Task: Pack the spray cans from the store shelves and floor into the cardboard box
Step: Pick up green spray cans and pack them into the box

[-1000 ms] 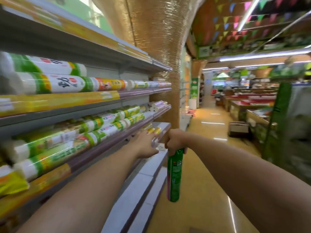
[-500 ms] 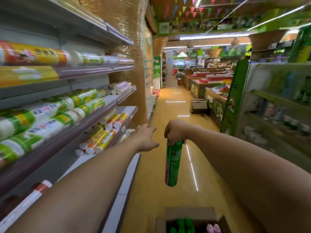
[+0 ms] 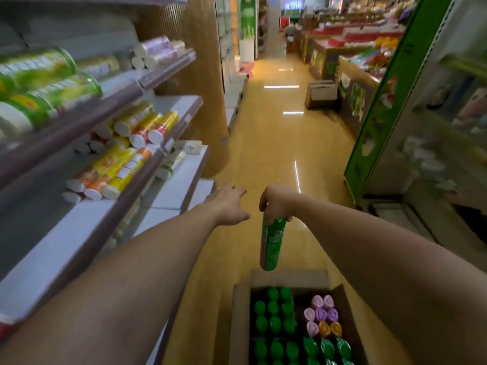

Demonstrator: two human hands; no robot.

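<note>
Cans point(image 3: 274, 309) capped green and lilac stood upright in the open brown cardboard box point(image 3: 290, 278) at bottom centre. Above its far flap hung the tall green metal spray can point(image 3: 271, 246), long axis vertical, base pointing down, its top clenched in the right hand point(image 3: 276, 204). The left hand point(image 3: 228, 206), mid-frame, lay loose-fingered, grasping nothing. Grey store shelves point(image 3: 168, 72) lined the left.

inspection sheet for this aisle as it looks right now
surface: glossy yellow floor, cardboard box standing open on it
job's things: green spray can hanging upright above the box's far edge; green-capped cans and purple-capped cans upright inside
clutter: second carton down the aisle
grips: right hand holds the green spray can by its top; left hand open, empty
cables: nothing seen
surroundings: shelves of lying cans on the left, green shelf unit on the right
</note>
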